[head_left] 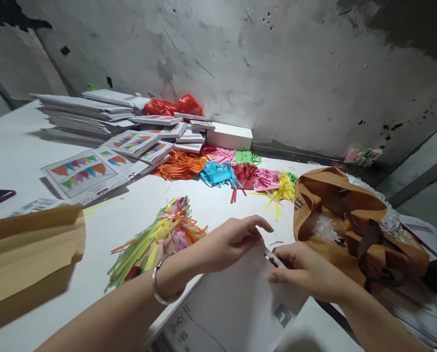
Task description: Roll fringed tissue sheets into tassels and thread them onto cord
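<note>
A flat white box (pixel 236 298) with small printed marks lies low in the middle, closest to me. My right hand (pixel 301 269) pinches the far right edge of this box, thumb on the near side and fingers curled over a slotted flap. Over the box's far edge reaches my left hand (pixel 231 242), its index finger stretched out and the other fingers loosely bent, apart from my right hand. A silver bangle circles the left wrist. Left of that hand lies a bundle of multicoloured paper tassels (pixel 160 239).
Fringed paper bunches (pixel 218 173) lie in a row towards the wall. Stacked flat boxes (pixel 86 115) and printed packets (pixel 81 173) stand back left, beside a red plastic bag (pixel 189 105). An open brown bag (pixel 310 195) is at the right, a cardboard piece (pixel 31 244) at the left.
</note>
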Tool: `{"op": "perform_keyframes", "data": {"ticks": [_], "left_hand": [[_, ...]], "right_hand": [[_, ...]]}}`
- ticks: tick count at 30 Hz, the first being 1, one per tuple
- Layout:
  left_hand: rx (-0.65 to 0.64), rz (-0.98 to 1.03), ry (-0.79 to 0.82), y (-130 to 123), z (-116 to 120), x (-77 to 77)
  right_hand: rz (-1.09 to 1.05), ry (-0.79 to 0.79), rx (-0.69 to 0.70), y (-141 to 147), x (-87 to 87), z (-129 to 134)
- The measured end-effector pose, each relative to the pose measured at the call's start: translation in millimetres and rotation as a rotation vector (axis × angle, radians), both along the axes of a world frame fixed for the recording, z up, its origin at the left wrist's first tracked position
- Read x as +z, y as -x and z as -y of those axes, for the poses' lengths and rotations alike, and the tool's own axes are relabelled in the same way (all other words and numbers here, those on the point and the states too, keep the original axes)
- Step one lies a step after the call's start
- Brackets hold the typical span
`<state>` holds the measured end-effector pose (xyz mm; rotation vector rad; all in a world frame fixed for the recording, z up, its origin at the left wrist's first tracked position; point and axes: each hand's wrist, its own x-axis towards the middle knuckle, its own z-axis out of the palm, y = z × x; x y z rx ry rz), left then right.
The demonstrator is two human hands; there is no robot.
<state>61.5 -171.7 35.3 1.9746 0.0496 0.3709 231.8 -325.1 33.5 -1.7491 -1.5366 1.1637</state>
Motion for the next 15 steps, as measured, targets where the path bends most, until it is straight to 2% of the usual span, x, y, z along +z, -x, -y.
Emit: {"op": "perform_keyframes", "data": {"ticks": [2,5,7,8,10,12,13,15], "left_hand": [[-0.016,0.014,0.061,5.8,0.4,1.5],[-0.026,-0.021,0.271,18.5,0.3,-0.1],[0.02,-0.047,0.364,28.4,2.5,-3.1],[0.069,-0.05,0.348,33.4,4.5,-4.7],[0.219,-0.027,0.185,43.3,9.7,-7.1],[0.394,0.027,-0.018,53.1,15.0,-8.7],[0.47,0.055,-0.066,58.1,17.2,-9.6],[0.553,0.1,0.015,68.4,19.8,-12.8]], "right_hand": [[-0.045,0.033,0.067,-0.8,0.2,7.6],[0.092,-0.015,0.12,-1.8,4.7,19.8],[0.151,-0.053,0.164,-0.3,7.2,27.2],[0.17,-0.068,0.173,1.3,7.1,30.4],[0.235,-0.104,0.14,6.6,3.6,35.6],[0.327,-0.189,0.05,14.6,-4.1,39.9],[0.368,-0.25,0.002,19.4,-8.8,41.8],[0.438,-0.392,-0.067,29.9,-18.0,45.4]]}}
